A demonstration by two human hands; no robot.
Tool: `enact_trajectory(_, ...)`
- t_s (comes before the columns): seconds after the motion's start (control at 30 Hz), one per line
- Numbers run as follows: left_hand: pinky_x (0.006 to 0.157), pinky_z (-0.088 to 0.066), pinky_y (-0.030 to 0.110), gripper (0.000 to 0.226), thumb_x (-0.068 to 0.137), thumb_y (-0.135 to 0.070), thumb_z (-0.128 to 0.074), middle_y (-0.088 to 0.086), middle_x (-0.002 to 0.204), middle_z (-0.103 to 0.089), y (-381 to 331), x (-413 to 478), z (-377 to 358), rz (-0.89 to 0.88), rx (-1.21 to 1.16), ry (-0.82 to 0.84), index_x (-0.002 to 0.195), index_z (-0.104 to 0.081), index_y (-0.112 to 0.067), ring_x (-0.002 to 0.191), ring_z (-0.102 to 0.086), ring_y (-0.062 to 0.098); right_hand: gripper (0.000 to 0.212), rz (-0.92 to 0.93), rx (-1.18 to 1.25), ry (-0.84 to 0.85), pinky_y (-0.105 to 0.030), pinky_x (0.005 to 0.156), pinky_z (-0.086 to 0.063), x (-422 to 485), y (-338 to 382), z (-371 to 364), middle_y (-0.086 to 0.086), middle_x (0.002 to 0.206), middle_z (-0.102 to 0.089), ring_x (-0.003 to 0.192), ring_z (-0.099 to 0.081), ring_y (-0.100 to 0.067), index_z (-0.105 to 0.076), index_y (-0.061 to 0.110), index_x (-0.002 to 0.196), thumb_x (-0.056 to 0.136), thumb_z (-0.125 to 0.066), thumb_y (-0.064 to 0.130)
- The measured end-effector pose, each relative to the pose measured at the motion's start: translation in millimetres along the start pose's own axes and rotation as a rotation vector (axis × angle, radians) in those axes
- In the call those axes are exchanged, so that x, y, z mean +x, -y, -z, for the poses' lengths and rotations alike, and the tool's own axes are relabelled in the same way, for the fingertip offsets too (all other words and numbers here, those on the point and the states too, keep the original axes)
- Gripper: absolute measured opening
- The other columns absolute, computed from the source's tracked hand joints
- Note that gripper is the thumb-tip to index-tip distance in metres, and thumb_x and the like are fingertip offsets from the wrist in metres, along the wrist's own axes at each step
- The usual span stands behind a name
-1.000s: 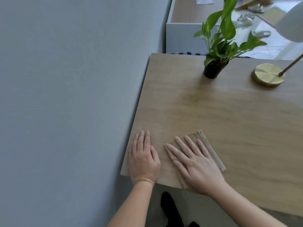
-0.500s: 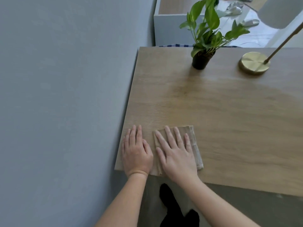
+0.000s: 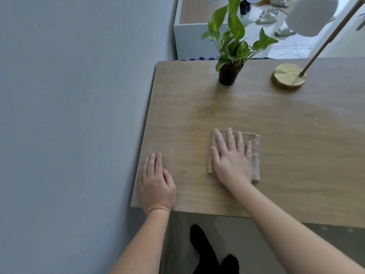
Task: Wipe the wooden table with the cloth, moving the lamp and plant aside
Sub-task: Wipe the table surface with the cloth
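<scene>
A folded beige cloth (image 3: 255, 155) lies on the wooden table (image 3: 286, 139), near the front left. My right hand (image 3: 231, 157) presses flat on it with fingers straight and spread. Flat on the bare wood at the table's front left corner rests my left hand (image 3: 156, 182), holding nothing. At the back of the table stands a green plant in a black pot (image 3: 230, 74). To its right is the lamp's round brass base (image 3: 288, 76), with a slanted brass stem and a white shade (image 3: 310, 14) above.
A grey wall (image 3: 75, 115) runs along the table's left edge. Behind the table stands a white cabinet (image 3: 189, 36), with shoes on the pale floor (image 3: 266, 16) beyond. My dark-socked feet (image 3: 209, 252) are on the floor below the front edge.
My right hand has slid the cloth to the right and farther from the front edge, away from my left hand. The left hand stays at the front left corner.
</scene>
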State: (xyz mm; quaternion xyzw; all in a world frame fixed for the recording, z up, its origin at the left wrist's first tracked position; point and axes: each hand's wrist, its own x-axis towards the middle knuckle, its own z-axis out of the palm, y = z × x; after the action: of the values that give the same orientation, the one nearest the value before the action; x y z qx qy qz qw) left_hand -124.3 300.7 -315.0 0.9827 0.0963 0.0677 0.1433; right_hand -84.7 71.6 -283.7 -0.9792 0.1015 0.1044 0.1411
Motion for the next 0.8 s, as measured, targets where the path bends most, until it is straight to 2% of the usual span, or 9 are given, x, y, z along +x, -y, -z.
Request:
enact_trajectory(0.13, 0.131, -0.027, 0.042, 0.059, 0.104, -0.030, -0.037, 0.000, 0.167, -0.045, -1.0, -0.8, 1.0, 0.006, -0.002, 0.011, 0.161, -0.047, -0.022, 0.157, -0.036, 0.021, 0.058, 0.267, -0.043, 0.087, -0.049, 0.131, 0.005, -60.1, 8.0, -14.2, 0.015, 0.176, 0.009, 0.162, 0.016, -0.016, 0.010, 0.056, 0.162, 0.110, -0.013, 0.064)
enact_trajectory(0.23, 0.130, -0.029, 0.044, 0.060, 0.104, -0.031, -0.035, -0.002, 0.168, -0.043, -2.6, -1.8, 1.1, 0.012, -0.003, 0.021, 0.162, -0.045, -0.023, 0.158, -0.034, 0.019, 0.056, 0.323, -0.074, 0.125, -0.046, 0.132, 0.005, -87.9, -33.2, -3.1, 0.021, 0.173, 0.014, 0.161, 0.018, -0.010, 0.013, 0.061, 0.159, 0.109, -0.013, 0.066)
enact_trajectory(0.33, 0.130, -0.030, 0.045, 0.060, 0.104, -0.032, -0.035, -0.003, 0.169, -0.041, -2.9, -1.8, 2.7, 0.008, 0.003, 0.024, 0.163, -0.044, -0.024, 0.158, -0.033, 0.019, 0.056, 0.218, -0.084, 0.055, -0.044, 0.132, 0.002, -62.1, -77.0, 21.1, 0.023, 0.173, 0.008, 0.162, 0.009, -0.011, 0.008, 0.064, 0.159, 0.106, -0.010, 0.068)
enact_trajectory(0.43, 0.129, -0.031, 0.045, 0.060, 0.104, -0.031, -0.037, -0.003, 0.169, -0.042, -4.3, -1.8, 2.4, 0.005, -0.001, 0.015, 0.163, -0.045, -0.023, 0.158, -0.035, 0.019, 0.061, -0.008, -0.054, -0.007, -0.046, 0.132, -0.003, 7.4, -105.0, 45.8, 0.017, 0.176, -0.002, 0.163, -0.002, -0.015, -0.003, 0.059, 0.163, 0.103, -0.010, 0.069)
enact_trajectory(0.5, 0.130, -0.029, 0.044, 0.060, 0.104, -0.030, -0.037, -0.003, 0.169, -0.042, -3.6, -0.2, 1.2, 0.001, -0.002, 0.009, 0.163, -0.045, -0.023, 0.158, -0.035, 0.019, 0.063, -0.168, 0.007, -0.048, -0.050, 0.131, 0.000, 63.2, -98.9, 59.5, 0.012, 0.177, -0.003, 0.163, 0.001, -0.018, -0.006, 0.054, 0.165, 0.103, -0.012, 0.066)
enact_trajectory(0.57, 0.130, -0.028, 0.043, 0.060, 0.104, -0.030, -0.038, -0.003, 0.169, -0.042, -2.3, 1.5, -1.0, -0.004, -0.001, 0.007, 0.163, -0.045, -0.023, 0.158, -0.035, 0.019, 0.063, -0.249, 0.042, -0.047, -0.052, 0.130, 0.005, 109.1, -69.6, 63.2, 0.008, 0.178, 0.001, 0.164, 0.005, -0.022, -0.008, 0.049, 0.166, 0.105, -0.015, 0.061)
enact_trajectory(0.63, 0.130, -0.029, 0.044, 0.060, 0.104, -0.030, -0.038, -0.003, 0.169, -0.043, -0.7, 2.0, -2.7, -0.003, -0.002, 0.012, 0.163, -0.045, -0.023, 0.158, -0.035, 0.018, 0.062, -0.179, 0.050, -0.025, -0.053, 0.130, 0.007, 131.2, -26.2, 54.9, 0.007, 0.178, 0.003, 0.163, 0.008, -0.023, -0.008, 0.047, 0.167, 0.106, -0.015, 0.059)
enact_trajectory(0.73, 0.130, -0.028, 0.043, 0.060, 0.104, -0.030, -0.038, -0.003, 0.169, -0.043, 0.9, 1.5, -2.2, -0.008, 0.009, 0.014, 0.163, -0.044, -0.024, 0.158, -0.035, 0.018, 0.061, 0.101, 0.038, 0.036, -0.051, 0.130, 0.008, 117.3, 26.3, 33.7, 0.011, 0.177, 0.004, 0.163, 0.009, -0.021, -0.005, 0.048, 0.166, 0.108, -0.014, 0.061)
enact_trajectory(0.8, 0.130, -0.029, 0.043, 0.060, 0.103, -0.030, -0.039, -0.002, 0.168, -0.044, 1.5, 2.3, -1.8, -0.012, 0.007, 0.006, 0.163, -0.045, -0.023, 0.157, -0.037, 0.018, 0.059, 0.266, -0.014, 0.061, -0.048, 0.131, 0.005, 79.1, 28.3, 22.5, 0.015, 0.176, 0.003, 0.163, 0.006, -0.018, -0.004, 0.052, 0.165, 0.109, -0.014, 0.063)
